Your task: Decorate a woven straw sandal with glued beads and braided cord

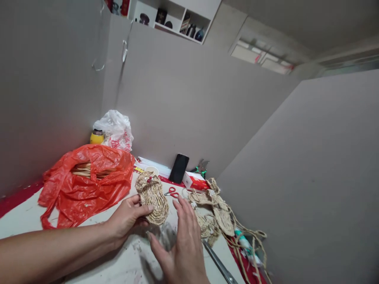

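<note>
My left hand (127,219) grips the near end of a small woven straw sandal (151,194), thumb on top and fingers under it, holding it just above the white table (124,260). Close to the sandal's right side, my right hand (180,240) hovers open with its fingers stretched out and holds nothing. Small red scissors (171,192) lie just beyond the right fingertips.
A red plastic bag (85,185) with straw sticks lies at the left, a white bag (115,130) and yellow jar (96,137) behind it. A black phone (179,168), a red-white box (195,181), more straw weaving (216,213) and a metal ruler (219,264) lie to the right. Grey walls close in.
</note>
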A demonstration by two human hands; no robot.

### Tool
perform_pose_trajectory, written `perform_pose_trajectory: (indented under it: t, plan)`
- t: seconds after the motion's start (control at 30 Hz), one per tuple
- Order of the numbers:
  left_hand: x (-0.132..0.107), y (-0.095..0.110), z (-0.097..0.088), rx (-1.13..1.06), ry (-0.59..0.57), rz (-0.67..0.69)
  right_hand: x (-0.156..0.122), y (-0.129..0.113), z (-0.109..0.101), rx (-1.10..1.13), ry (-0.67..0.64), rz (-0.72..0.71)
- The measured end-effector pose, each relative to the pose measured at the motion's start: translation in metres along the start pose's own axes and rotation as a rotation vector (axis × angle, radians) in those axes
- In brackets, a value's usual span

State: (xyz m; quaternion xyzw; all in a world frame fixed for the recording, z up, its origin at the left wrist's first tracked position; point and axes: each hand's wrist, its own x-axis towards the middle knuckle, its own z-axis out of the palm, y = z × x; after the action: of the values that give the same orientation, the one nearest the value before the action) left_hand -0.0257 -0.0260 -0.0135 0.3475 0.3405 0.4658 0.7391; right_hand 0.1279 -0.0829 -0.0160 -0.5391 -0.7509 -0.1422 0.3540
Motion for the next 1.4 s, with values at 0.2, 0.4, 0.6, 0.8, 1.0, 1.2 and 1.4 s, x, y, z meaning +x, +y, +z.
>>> perform_pose_trajectory:
  t: [0.2,0.4,0.6,0.8,1.0,1.2,1.4]
  plan:
    - [-0.014,0.004,0.010,-0.186,-0.126,0.014,0.005,-0.009,0.006,-0.077,0.055,0.082]
    - [-0.024,0.003,0.012,-0.192,-0.169,0.007,0.000,-0.015,0.010,-0.047,0.076,0.087]
    - [-0.027,0.003,0.014,-0.177,-0.150,0.005,-0.003,-0.016,0.006,0.045,0.049,0.134]
    - [-0.033,0.004,0.014,-0.112,-0.198,-0.007,-0.005,-0.016,0.005,0.147,0.048,0.224]
    - [-0.031,0.001,0.010,0.010,-0.211,-0.042,-0.007,-0.013,0.002,0.289,-0.038,0.378]
    - [-0.008,-0.002,0.001,0.356,-0.215,-0.035,-0.018,0.017,-0.017,0.305,-0.207,0.416]
    - [0.017,-0.014,-0.019,0.642,-0.217,-0.080,-0.020,0.037,-0.053,0.488,-0.215,0.526]
